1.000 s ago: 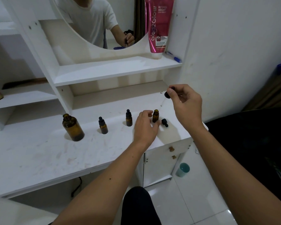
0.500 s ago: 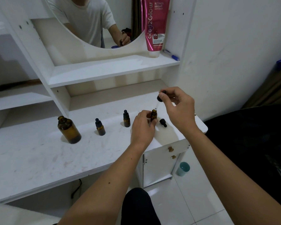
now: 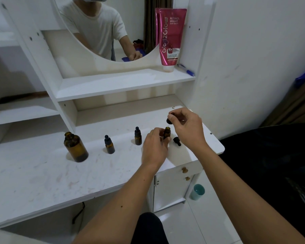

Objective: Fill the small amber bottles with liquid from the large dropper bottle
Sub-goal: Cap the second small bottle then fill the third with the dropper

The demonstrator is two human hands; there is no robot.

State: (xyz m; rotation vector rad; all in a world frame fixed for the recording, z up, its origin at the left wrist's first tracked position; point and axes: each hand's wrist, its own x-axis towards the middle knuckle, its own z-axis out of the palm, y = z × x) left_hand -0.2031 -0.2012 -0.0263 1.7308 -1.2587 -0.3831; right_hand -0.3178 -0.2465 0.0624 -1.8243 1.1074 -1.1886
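The large amber bottle (image 3: 75,147) stands uncapped at the left of the white desk (image 3: 42,176). Two small capped amber bottles (image 3: 109,144) (image 3: 138,136) stand to its right. My left hand (image 3: 155,148) grips a third small bottle (image 3: 167,132), which is uncapped and upright on the desk. My right hand (image 3: 187,125) pinches the black-bulbed dropper (image 3: 169,119) just above that bottle's mouth, tip pointing down at it. A small black dropper cap (image 3: 177,141) lies on the desk right of the held bottle.
A pink tube (image 3: 171,37) and a blue pen (image 3: 186,69) sit on the upper shelf under a round mirror (image 3: 102,23). The desk's right edge is close to my right wrist. A teal cup (image 3: 197,191) stands on the floor by the cabinet.
My right hand has lowered the dropper toward the open small bottle and moved it leftward. My left hand closed onto that bottle and keeps hold of it.
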